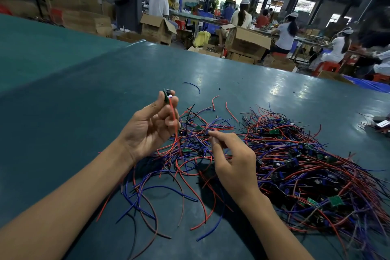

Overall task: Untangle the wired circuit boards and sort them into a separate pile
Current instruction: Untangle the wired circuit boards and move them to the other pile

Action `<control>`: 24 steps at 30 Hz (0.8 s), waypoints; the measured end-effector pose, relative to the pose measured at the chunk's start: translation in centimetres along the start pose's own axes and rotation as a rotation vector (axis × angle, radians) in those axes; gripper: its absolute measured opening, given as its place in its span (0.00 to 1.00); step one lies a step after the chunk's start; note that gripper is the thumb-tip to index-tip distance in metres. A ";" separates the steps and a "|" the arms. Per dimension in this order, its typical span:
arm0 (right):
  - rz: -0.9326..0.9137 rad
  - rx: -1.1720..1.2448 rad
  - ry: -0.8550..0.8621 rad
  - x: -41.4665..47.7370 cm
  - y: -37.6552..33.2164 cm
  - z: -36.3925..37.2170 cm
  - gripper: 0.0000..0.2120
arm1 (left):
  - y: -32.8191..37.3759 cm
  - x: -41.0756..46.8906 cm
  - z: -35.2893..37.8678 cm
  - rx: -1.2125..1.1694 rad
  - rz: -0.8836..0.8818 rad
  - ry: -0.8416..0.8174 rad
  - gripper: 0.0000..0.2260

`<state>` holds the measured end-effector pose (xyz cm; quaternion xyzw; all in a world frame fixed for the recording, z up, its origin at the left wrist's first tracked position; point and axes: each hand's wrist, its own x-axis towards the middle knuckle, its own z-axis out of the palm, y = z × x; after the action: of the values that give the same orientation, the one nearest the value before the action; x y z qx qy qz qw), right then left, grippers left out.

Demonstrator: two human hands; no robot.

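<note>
My left hand (150, 127) is raised above the table and pinches a small green circuit board (167, 95) between thumb and fingertips; its red wire (174, 120) hangs down past the palm into the tangle. My right hand (231, 159) hovers over a smaller heap of wired boards (194, 133), thumb and forefinger closed on a blue wire near a board. A large tangled pile of red, blue and purple wires with green boards (306, 167) lies to the right of that hand.
The teal table (84, 101) stretches left and far. Loose red and blue wires (160, 198) lie between my forearms. A few stray wires (192, 85) lie further back. A dark object (382, 123) sits at the right edge. Workers and cardboard boxes fill the background.
</note>
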<state>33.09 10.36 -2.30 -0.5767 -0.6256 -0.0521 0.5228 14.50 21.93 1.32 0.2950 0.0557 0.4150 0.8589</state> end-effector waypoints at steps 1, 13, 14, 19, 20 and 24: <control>0.053 0.072 0.005 0.0 -0.2 0.0 0.09 | 0.0 -0.1 0.1 0.015 -0.002 -0.011 0.09; 0.238 0.540 -0.272 0.4 -1.8 -0.5 0.18 | -2.3 -0.8 1.3 0.675 0.031 -0.161 0.10; 0.316 0.627 -0.273 0.6 -2.0 -0.6 0.22 | -2.4 -0.7 1.4 0.717 0.068 -0.126 0.08; 0.572 1.019 -0.387 1.9 -2.2 -1.9 0.29 | -2.5 -0.3 1.0 0.862 0.223 -0.027 0.08; 0.545 0.986 -0.415 1.9 -2.3 -2.2 0.23 | -2.6 -0.2 0.8 0.918 0.249 -0.011 0.08; 0.533 0.831 -0.297 3.7 -2.7 -3.7 0.09 | -2.7 -0.2 -0.3 1.364 0.437 -0.094 0.04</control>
<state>34.01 9.45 3.46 -0.4607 -0.4921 0.4185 0.6087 16.17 20.62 -0.44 0.7880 0.2054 0.4372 0.3817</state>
